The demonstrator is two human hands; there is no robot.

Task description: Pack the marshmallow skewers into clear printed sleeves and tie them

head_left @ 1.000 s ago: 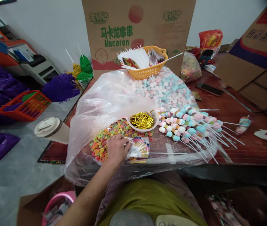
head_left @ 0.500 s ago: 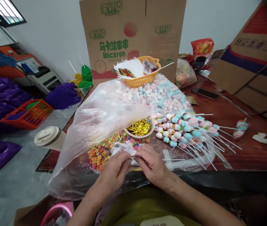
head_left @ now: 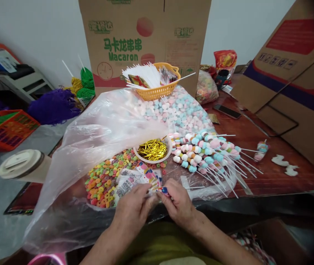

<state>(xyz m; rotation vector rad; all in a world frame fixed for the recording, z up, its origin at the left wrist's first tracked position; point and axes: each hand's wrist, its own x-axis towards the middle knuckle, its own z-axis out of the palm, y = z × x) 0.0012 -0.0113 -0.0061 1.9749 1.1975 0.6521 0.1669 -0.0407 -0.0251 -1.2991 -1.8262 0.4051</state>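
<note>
In the middle foreground my left hand (head_left: 135, 206) and my right hand (head_left: 177, 202) meet, thumbs and forefingers pinched on a small printed plastic bag (head_left: 163, 190). Most of the bag is hidden by my fingers. Just beyond them lies a pile of flat printed bags (head_left: 131, 178), some with square codes on them. Ring-shaped coloured candies (head_left: 100, 180) spread to the left of it. A white bowl (head_left: 157, 161) of gold twist ties (head_left: 153, 149) stands behind my hands. To the right, several marshmallow skewers (head_left: 198, 151) are heaped with their white sticks towards me.
Loose pastel marshmallows (head_left: 184, 108) cover the back of the plastic sheet (head_left: 85, 121). A yellow basket (head_left: 157, 92) holds white sticks there. A phone (head_left: 227, 111) and a wrapped skewer (head_left: 261, 151) lie at right. A lidded cup (head_left: 24, 165) stands left, cardboard boxes (head_left: 148, 48) behind.
The view has shifted, so the table things appear further left. My fingers now pinch a brightly printed bag edge that shows between them; before, only a thin bit showed there.
</note>
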